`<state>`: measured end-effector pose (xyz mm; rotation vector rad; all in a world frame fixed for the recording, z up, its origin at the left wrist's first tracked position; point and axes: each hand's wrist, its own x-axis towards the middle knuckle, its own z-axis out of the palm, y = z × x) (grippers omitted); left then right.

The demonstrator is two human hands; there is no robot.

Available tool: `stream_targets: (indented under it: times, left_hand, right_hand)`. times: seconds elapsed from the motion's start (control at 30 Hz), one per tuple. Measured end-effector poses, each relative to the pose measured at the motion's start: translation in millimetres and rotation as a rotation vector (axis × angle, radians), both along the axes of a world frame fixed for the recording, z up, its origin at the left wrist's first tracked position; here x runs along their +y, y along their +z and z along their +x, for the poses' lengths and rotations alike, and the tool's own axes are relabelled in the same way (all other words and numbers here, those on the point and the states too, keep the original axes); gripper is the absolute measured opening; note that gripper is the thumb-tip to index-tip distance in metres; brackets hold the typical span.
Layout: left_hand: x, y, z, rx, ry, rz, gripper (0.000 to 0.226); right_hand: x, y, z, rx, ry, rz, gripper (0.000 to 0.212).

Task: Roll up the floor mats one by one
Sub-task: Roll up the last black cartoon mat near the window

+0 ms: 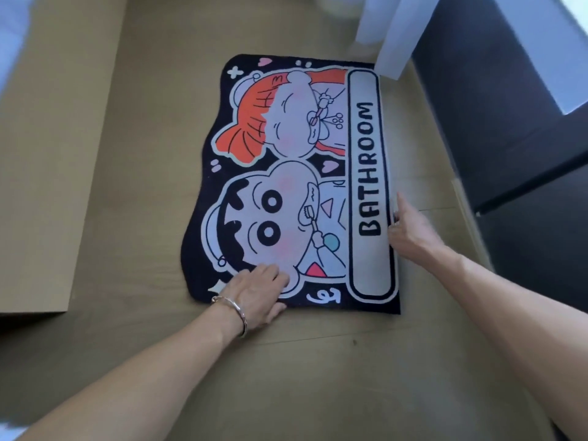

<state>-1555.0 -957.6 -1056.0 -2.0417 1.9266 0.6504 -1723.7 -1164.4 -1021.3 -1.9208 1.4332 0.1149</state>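
Mat (286,186) flat, R hand (410,232) on edge

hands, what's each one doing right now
Left hand: open, pressing flat on the mat.
Right hand: closed, gripping the mat's right edge.

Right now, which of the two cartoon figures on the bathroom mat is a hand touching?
The bathroom mat's black-haired figure with the toothbrush: the left hand rests on it. The orange-haired figure lies untouched.
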Motion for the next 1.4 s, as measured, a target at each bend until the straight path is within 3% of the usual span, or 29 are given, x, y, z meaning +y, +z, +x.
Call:
stream_targets:
  times: [0.1,0.17,0.27,0.37,0.57,0.77,1.03,1.2,1.3,1.4]
  left_hand:
    - [-4,1,-3,-0.011,0.015,0.019,0.032]
    - [-6,0,-4,-0.020,0.009,-0.001,0.028]
    - [-8,0,-5,-0.038,-0.003,0.002,0.026]
    - [-6,0,-2,-0.004,0.012,0.056,0.024]
    - [-6,6,-2,0.040,0.081,0.036,0.024]
    - [-9,8,8,-0.041,0.110,-0.073,0.027]
    - [-5,-2,-5,0.062,0.041,-0.088,0.026]
    - [-2,-7,-16,0.110,0.078,-0.152,0.022]
    - [1,-11,-15,0.132,0.111,-0.159,0.022]
    - [5,-16,-15,0.160,0.164,-0.179,0.025]
  right_hand:
    - [14,5,-7,-0.077,-0.024,0.212,0.045]
    - [27,2,-10,-0.080,-0.024,0.229,0.053]
    - [43,-11,-15,0.045,0.012,0.191,0.074]
    - [48,-17,-12,0.092,0.045,0.156,0.082]
    - [35,-13,5,0.100,0.060,0.089,0.083]
    - [27,-6,24,0.146,0.082,0.037,0.081]
    - [26,-21,2,0.205,0.129,-0.084,0.076]
    - [32,-23,-5,0.248,0.506,-0.373,0.049]
    - [59,-22,-3,0.067,0.765,-0.194,0.045]
    - [81,-31,-2,0.062,0.948,-0.123,0.047]
